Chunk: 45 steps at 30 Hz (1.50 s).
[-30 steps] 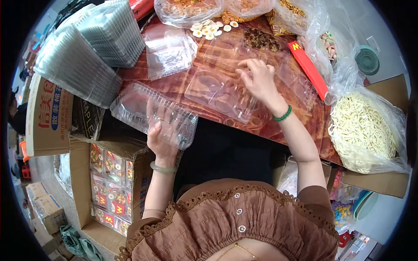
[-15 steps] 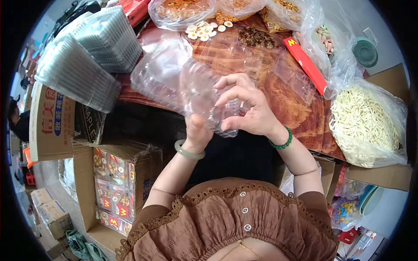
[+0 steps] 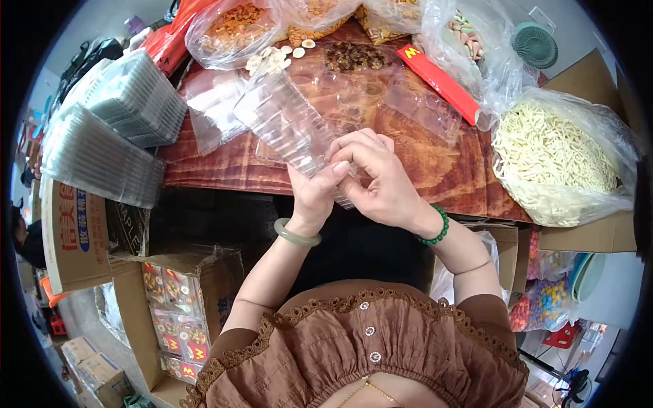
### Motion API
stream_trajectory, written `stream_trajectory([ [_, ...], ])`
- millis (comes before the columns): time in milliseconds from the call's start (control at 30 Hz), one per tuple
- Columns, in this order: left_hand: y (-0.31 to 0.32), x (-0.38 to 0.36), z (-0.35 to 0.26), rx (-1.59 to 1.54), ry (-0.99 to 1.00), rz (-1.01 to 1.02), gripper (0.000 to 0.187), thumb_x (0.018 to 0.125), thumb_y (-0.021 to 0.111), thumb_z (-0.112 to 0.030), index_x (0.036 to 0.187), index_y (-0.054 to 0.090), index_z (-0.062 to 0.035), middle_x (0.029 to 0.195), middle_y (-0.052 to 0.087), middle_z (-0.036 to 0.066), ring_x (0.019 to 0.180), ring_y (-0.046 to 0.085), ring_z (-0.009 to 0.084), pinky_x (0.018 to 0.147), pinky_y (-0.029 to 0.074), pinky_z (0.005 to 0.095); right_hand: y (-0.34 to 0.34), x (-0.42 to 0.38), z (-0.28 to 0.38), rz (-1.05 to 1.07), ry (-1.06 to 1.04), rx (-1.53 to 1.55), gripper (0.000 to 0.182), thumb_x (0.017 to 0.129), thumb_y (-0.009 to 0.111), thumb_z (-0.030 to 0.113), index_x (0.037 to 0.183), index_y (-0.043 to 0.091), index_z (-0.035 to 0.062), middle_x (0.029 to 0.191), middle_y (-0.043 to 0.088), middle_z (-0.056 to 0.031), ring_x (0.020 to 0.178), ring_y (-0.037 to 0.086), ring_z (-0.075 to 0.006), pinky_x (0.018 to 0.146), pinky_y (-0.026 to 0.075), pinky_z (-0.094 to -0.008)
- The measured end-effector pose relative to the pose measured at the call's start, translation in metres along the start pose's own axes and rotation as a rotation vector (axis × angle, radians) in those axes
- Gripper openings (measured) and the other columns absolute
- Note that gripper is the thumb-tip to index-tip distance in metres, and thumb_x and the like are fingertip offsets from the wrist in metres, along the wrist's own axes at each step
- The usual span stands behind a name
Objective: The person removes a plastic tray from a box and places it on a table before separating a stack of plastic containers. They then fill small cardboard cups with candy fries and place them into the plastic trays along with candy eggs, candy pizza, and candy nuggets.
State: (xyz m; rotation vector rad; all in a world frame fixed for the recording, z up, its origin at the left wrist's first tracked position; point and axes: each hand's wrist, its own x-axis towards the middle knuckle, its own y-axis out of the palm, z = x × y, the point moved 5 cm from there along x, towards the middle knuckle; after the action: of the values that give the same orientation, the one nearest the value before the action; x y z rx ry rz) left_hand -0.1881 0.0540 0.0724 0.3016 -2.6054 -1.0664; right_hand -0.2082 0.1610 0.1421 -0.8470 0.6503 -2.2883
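Observation:
A clear plastic tray (image 3: 289, 122) with moulded hollows slants up to the left over the table's front edge. Its near end is pinched in my left hand (image 3: 314, 194), thumb on top. My right hand (image 3: 374, 178) is closed on the same end, fingers bent and touching the left thumb. Flat clear film (image 3: 211, 109) lies on the wooden table (image 3: 224, 166) behind the tray. Beyond it are white round candies with orange centres (image 3: 269, 60) and a heap of dark brown pieces (image 3: 354, 56).
Stacked clear trays (image 3: 102, 156) stand at the left. A red strip packet (image 3: 439, 85) lies right of centre. Bags of orange snacks (image 3: 238, 27) line the back. At the right is an open bag of pale sticks (image 3: 554, 153); below left, a carton (image 3: 129, 292) holds packets.
The clear tray has turned into a narrower, slanted pose. Both hands have come together at its near end, and my right fingers have closed. The view has shifted slightly.

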Motion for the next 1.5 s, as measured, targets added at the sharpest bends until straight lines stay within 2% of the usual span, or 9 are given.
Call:
stream_trajectory([
  [167, -0.012, -0.013, -0.014, 0.071, 0.053, 0.080, 0.102, 0.063, 0.072, -0.009, 0.148, 0.016, -0.0156, 0.147, 0.023, 0.007, 0.133, 0.029, 0.0246, 0.103, 0.034, 0.0423, -0.065, -0.033, -0.032, -0.327, 0.326, 0.450, 0.006, 0.093, 0.053, 0.011, 0.092, 0.054, 0.0047, 0.092, 0.059, 0.0000, 0.084, 0.055, -0.0081, 0.078, 0.040, -0.0256],
  [300, -0.048, -0.034, -0.022, 0.005, -0.160, 0.032, 0.095, 0.073, 0.065, -0.032, 0.147, 0.012, -0.0070, 0.139, 0.033, 0.018, 0.129, 0.036, 0.0338, 0.105, 0.036, 0.0486, -0.122, -0.060, -0.117, 0.043, 0.649, 0.392, 0.015, 0.095, 0.053, 0.018, 0.094, 0.054, 0.0037, 0.080, 0.057, 0.0026, 0.075, 0.051, -0.0051, 0.066, 0.044, -0.0216],
  [433, -0.049, -0.035, -0.027, -0.081, -0.176, 0.015, 0.094, 0.075, 0.065, -0.036, 0.147, 0.012, -0.0072, 0.142, 0.030, 0.019, 0.131, 0.034, 0.0335, 0.103, 0.036, 0.0498, -0.121, -0.081, -0.200, 0.135, 0.738, -0.128, 0.015, 0.090, 0.058, 0.017, 0.088, 0.058, 0.0025, 0.077, 0.059, -0.0029, 0.073, 0.055, -0.0087, 0.065, 0.044, -0.0247],
  [567, -0.037, -0.032, -0.036, -0.146, -0.134, -0.022, 0.092, 0.074, 0.067, -0.037, 0.147, 0.017, -0.0121, 0.137, 0.035, 0.010, 0.123, 0.041, 0.0257, 0.101, 0.037, 0.0469, -0.107, -0.083, -0.221, -0.134, 0.523, -0.607, 0.017, 0.086, 0.060, 0.025, 0.091, 0.062, 0.0085, 0.086, 0.065, -0.0049, 0.083, 0.061, -0.0307, 0.074, 0.042, -0.0414],
  [767, -0.013, -0.007, -0.076, -0.148, 0.061, -0.020, 0.087, 0.080, 0.067, -0.033, 0.148, 0.015, -0.0186, 0.138, 0.033, 0.008, 0.125, 0.037, 0.0247, 0.101, 0.036, 0.0428, -0.039, 0.009, 0.003, -0.187, -0.164, 0.035, 0.049, 0.078, 0.073, 0.028, 0.118, 0.056, 0.0052, 0.124, 0.056, -0.0143, 0.124, 0.044, -0.0317, 0.098, 0.035, -0.0453],
  [1100, -0.022, 0.033, -0.303, 0.270, 0.826, -0.084, 0.090, 0.087, 0.065, -0.035, 0.146, 0.006, -0.0026, 0.145, 0.024, 0.014, 0.131, 0.031, 0.0212, 0.106, 0.030, 0.0352, 0.067, 0.180, 0.161, -0.323, -1.046, -0.081, 0.040, 0.085, 0.064, 0.018, 0.121, 0.054, 0.0046, 0.118, 0.060, -0.0145, 0.105, 0.058, -0.0297, 0.088, 0.042, -0.0389],
  [1267, -0.107, 0.033, -0.431, 0.838, 1.203, -0.618, 0.065, 0.097, 0.049, -0.032, 0.144, 0.019, 0.0010, 0.144, 0.032, 0.019, 0.133, 0.033, 0.0285, 0.108, 0.028, 0.0371, 0.135, 0.279, 0.217, -0.263, -1.087, -0.141, 0.041, 0.085, 0.064, 0.027, 0.124, 0.055, 0.0162, 0.113, 0.063, -0.0063, 0.104, 0.059, -0.0249, 0.092, 0.038, -0.0373],
  [1400, -0.128, 0.041, -0.454, 1.353, 1.111, -0.752, 0.047, 0.099, 0.042, -0.034, 0.123, 0.053, 0.0047, 0.131, 0.050, 0.020, 0.125, 0.044, 0.0280, 0.104, 0.033, 0.0351, 0.189, 0.325, 0.234, -0.125, -1.009, -0.257, 0.057, 0.084, 0.055, 0.056, 0.127, 0.054, 0.0184, 0.115, 0.063, -0.0073, 0.112, 0.055, -0.0251, 0.099, 0.030, -0.0470],
  [1500, -0.154, 0.049, -0.456, 1.497, 0.787, -0.714, 0.046, 0.099, 0.041, -0.034, 0.105, 0.065, 0.0038, 0.110, 0.064, 0.019, 0.109, 0.057, 0.0297, 0.094, 0.041, 0.0354, 0.213, 0.338, 0.228, 0.378, -0.739, -0.296, 0.079, 0.082, 0.036, 0.075, 0.135, 0.048, 0.0170, 0.130, 0.053, -0.0166, 0.128, 0.042, -0.0343, 0.108, 0.012, -0.0605],
])
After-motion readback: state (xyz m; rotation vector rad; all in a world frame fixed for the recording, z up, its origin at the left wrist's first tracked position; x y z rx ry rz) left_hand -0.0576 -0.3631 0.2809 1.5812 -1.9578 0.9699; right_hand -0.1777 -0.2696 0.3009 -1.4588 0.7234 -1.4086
